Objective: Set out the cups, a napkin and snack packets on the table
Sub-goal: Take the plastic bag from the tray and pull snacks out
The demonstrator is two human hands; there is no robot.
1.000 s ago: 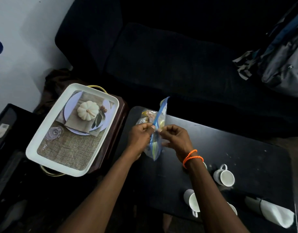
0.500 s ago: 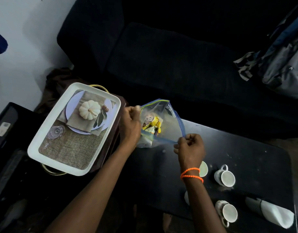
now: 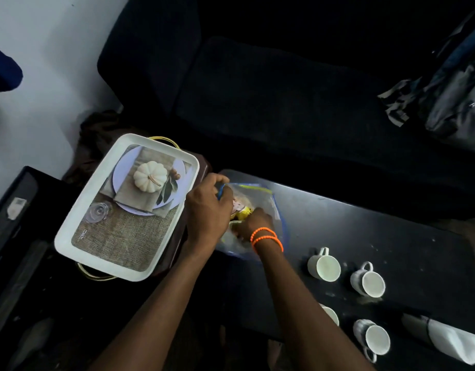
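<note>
The bag (image 3: 260,199) mouth is being pinched wide by the left hand (image 3: 208,210); the right hand (image 3: 253,219) is being reached inside, its fingers hidden; a packet (image 3: 243,211) is best lifted out singly.

The bag (image 3: 257,210) lies on the far left corner of the surface (image 3: 364,231), with snack packets (image 3: 243,211) inside it. The left hand (image 3: 208,210) holds the bag's left edge; the right hand (image 3: 253,223) reaches into its mouth. Right of the bag and nearer stand four cups (image 3: 324,266), two farther and two nearer. The napkin (image 3: 450,341) lies at the near right, right of the cups. Left of the surface, a tray (image 3: 78,223) rests on a stand. A sofa (image 3: 284,103) sits beyond the surface.
</note>
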